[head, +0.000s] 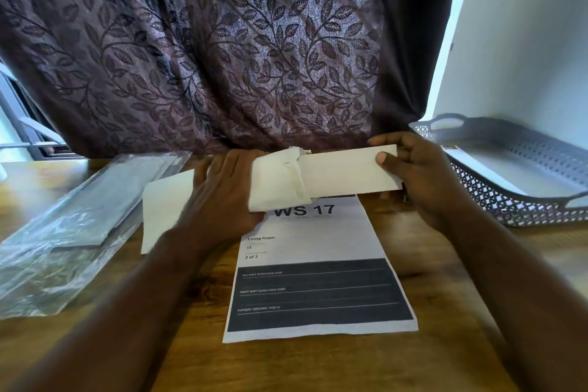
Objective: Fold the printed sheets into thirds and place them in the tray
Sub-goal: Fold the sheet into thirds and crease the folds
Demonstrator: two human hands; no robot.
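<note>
Both grips are closed on a folded sheet (346, 173): the left hand (222, 191) holds one end and the right hand (416, 175) pinches the other, above the counter (451, 302) beside the tray (525, 204) (something white already lies inside). A printed sheet (318, 248) lies flat and unfolded beneath, so more folding seemingly remains.

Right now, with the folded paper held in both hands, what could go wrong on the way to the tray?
The folded paper looks crumpled and loose near the left hand; it could spring open once the right hand carries it alone. It might catch the raised rim of the tray. A forearm could drag the flat printed sheet underneath.
</note>
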